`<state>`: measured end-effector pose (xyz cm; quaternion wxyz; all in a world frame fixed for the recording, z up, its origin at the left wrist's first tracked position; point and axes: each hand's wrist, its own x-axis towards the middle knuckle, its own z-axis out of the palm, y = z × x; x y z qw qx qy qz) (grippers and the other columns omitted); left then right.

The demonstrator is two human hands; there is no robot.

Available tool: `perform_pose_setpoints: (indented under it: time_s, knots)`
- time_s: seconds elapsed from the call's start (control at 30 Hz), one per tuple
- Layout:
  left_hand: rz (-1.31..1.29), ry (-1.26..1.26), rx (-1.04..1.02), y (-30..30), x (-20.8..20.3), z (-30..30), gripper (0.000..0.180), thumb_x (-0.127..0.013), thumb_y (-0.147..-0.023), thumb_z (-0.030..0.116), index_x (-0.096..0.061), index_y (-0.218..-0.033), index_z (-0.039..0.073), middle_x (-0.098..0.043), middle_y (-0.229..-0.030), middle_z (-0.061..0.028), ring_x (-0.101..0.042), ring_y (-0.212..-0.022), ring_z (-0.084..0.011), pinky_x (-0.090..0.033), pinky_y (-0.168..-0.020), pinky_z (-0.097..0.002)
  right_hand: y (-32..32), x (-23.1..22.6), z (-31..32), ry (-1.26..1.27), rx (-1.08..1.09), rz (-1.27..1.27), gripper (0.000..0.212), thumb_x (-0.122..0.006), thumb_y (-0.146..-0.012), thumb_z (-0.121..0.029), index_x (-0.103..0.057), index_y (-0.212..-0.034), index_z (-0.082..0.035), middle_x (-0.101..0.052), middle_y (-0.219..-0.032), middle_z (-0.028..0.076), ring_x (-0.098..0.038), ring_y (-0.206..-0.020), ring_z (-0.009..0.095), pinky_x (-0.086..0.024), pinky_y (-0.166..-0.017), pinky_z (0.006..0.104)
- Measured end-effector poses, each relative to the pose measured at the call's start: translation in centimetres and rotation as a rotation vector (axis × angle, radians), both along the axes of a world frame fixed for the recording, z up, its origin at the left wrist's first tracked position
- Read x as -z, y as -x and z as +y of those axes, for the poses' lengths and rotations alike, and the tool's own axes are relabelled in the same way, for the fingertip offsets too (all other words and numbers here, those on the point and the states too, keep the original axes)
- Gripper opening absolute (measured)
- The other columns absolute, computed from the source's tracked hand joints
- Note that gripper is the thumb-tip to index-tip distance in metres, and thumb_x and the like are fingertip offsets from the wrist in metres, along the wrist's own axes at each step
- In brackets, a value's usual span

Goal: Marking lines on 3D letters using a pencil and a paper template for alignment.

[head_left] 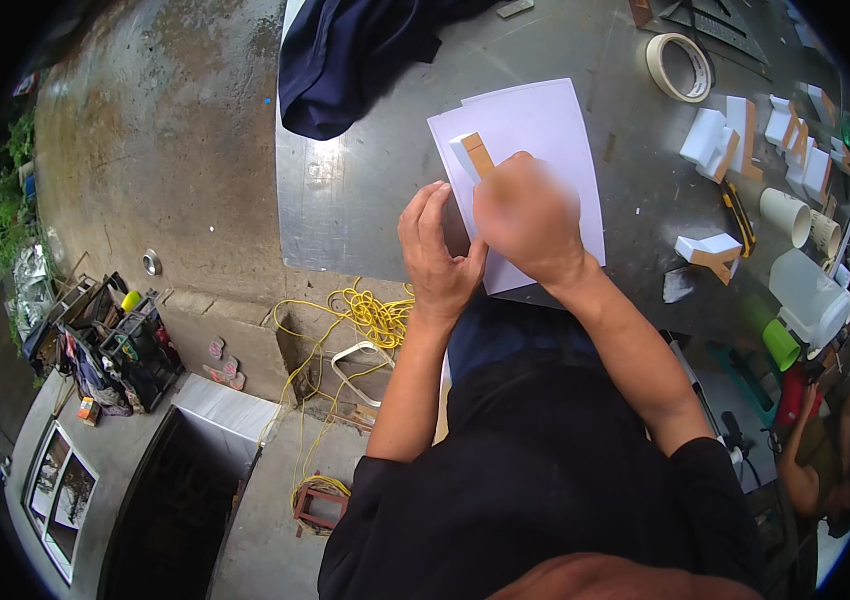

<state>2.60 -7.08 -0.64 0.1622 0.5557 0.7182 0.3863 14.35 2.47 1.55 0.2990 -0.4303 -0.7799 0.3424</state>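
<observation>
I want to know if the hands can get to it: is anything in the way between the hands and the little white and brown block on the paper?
Nothing visible is in the way. The right hand is already at the white and brown block on the white paper, and the left hand rests right beside it at the paper's edge.

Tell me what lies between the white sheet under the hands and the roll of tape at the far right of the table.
Nothing: in the head view, bare grey metal table separates the white sheet from the roll of tape.
</observation>
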Motion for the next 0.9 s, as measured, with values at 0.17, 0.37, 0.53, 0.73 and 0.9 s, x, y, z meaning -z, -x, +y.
perform_pose_setpoints:
  time_s: [0.17,0.37,0.53,0.73,0.9]
  knots:
    - [-0.093,-0.061,0.076,2.0,1.6,2.9,0.079,-0.083,-0.067,-0.003,-0.048,-0.137,0.007,-0.055,-0.134,-0.0188,-0.061,-0.113,-0.0357,-0.052,-0.096,-0.0431,1.0,1.3,0.1,0.046,-0.016,-0.084,0.029,-0.075,-0.084,-0.007,-0.048,-0.094,-0.003,-0.058,-0.081,0.013,-0.066,-0.062,0.031,-0.054,-0.054,0.0398]
    - [-0.21,-0.137,0.121,2.4,2.8,3.0,0.081,-0.091,-0.068,0.007,-0.056,-0.14,0.017,-0.033,-0.151,-0.0194,-0.064,-0.104,-0.0273,-0.059,-0.081,-0.0346,-0.7,0.7,0.3,0.268,-0.042,0.006,0.041,-0.085,-0.082,-0.019,-0.053,-0.1,-0.001,-0.063,-0.085,0.012,-0.068,-0.068,0.023,-0.054,-0.057,0.0342]
    - [-0.095,-0.004,0.161,2.6,2.7,3.0,0.058,-0.088,-0.069,0.004,-0.074,-0.122,0.023,-0.036,-0.15,-0.0163,-0.059,-0.106,-0.0255,-0.058,-0.081,-0.0335,-3.8,-5.8,0.4,0.647,0.249,0.652,0.036,-0.076,-0.093,-0.026,-0.046,-0.086,-0.009,-0.051,-0.075,0.004,-0.047,-0.061,0.014,-0.035,-0.057,0.025]
    - [-0.125,-0.037,0.161,2.5,3.4,2.8,0.057,-0.088,-0.07,0.003,-0.075,-0.121,0.025,-0.036,-0.15,-0.0159,-0.059,-0.105,-0.0227,-0.056,-0.081,-0.0314,-4.8,-14.2,7.2,0.41,-0.56,1.196,0.006,-0.054,-0.097,-0.006,-0.059,-0.099,-0.01,-0.059,-0.088,-0.001,-0.054,-0.063,0.009,-0.034,-0.051,0.0267]
    - [-0.09,-0.047,0.16,2.2,3.6,2.8,0.057,-0.088,-0.07,0.002,-0.075,-0.12,0.025,-0.036,-0.146,-0.0145,-0.059,-0.104,-0.0226,-0.057,-0.08,-0.0303,-5.5,-13.4,6.6,0.219,-0.662,1.406,0.029,-0.05,-0.101,-0.009,-0.059,-0.128,-0.01,-0.067,-0.095,0.002,-0.063,-0.07,0.012,-0.046,-0.053,0.026]
